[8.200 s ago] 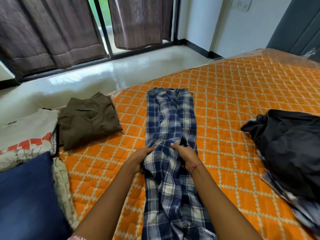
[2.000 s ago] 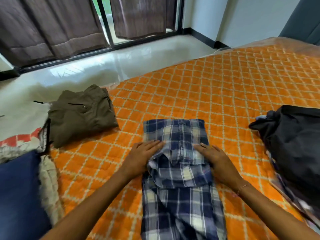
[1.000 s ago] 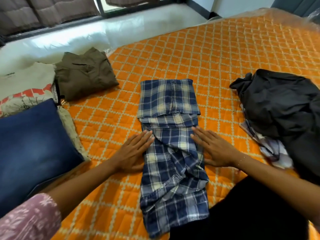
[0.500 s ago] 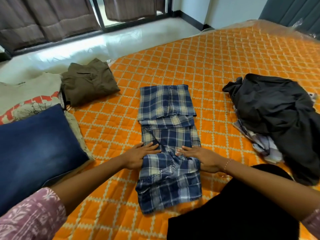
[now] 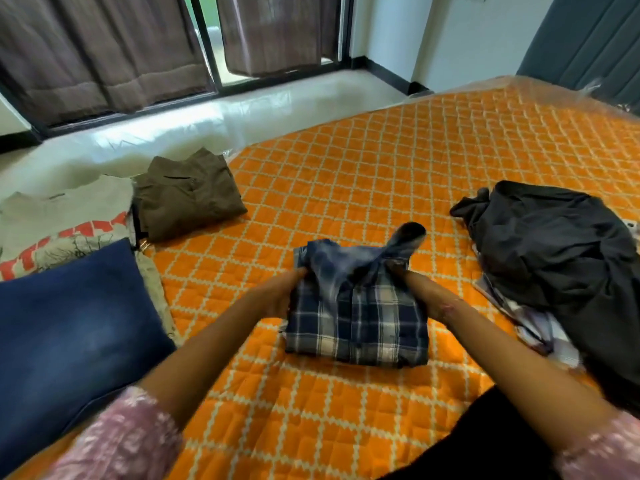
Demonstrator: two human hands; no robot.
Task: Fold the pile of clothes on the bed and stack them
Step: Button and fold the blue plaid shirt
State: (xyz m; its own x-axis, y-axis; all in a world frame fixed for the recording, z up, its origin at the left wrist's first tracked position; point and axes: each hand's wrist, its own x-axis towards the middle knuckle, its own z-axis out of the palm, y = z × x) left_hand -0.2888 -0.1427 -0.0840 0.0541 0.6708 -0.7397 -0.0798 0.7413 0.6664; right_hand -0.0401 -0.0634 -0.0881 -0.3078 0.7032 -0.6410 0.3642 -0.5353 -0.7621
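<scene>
Plaid shirt (image 5: 356, 317) lies mid-bed, nearly folded. From the bed's left edge I see jeans (image 5: 69, 327) and brown trousers (image 5: 187, 199) already folded. My left hand (image 5: 277, 296) and right hand (image 5: 405, 271) grip the shirt's far flap, lifted blurrily, probably to tuck it. Unfolded pile (image 5: 554, 258) waits near the right edge.

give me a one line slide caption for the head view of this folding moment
Both hands, left hand and right hand, fold a blue plaid garment on the orange quilted bed.
</scene>
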